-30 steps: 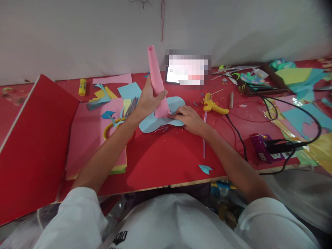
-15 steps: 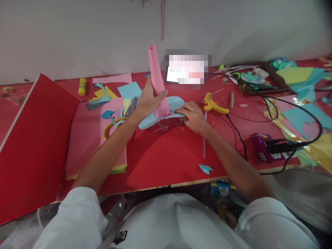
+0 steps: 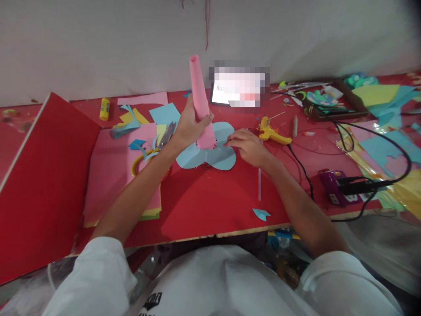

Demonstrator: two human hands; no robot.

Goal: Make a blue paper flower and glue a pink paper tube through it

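Observation:
My left hand (image 3: 192, 125) is wrapped round a tall pink paper tube (image 3: 199, 90), which tapers toward its open top. The tube's wider foot rests on a light-blue paper flower shape (image 3: 221, 157) with rounded petals. Small dark marks show along the foot's edge. At the flower's right side, my right hand (image 3: 248, 145) has its fingers stretched out, with the fingertips over or touching a petal. Nothing shows held in it. A yellow glue gun (image 3: 273, 135) lies just right of that hand, and a clear glue stick (image 3: 259, 186) is partly hidden under the wrist.
Yellow-handled scissors (image 3: 136, 166) lie on stacked pink sheets (image 3: 113, 175) at left, beside a raised red board (image 3: 39, 188). A lit tablet (image 3: 235, 92) leans by the wall. On the right are a purple power box (image 3: 338, 188) with black cables and a dark tray (image 3: 355, 98) of scraps.
The flower's front petals have come down flatter and now show their full faces. My right hand has let go of the petal edge. My left hand keeps its hold on the tube.

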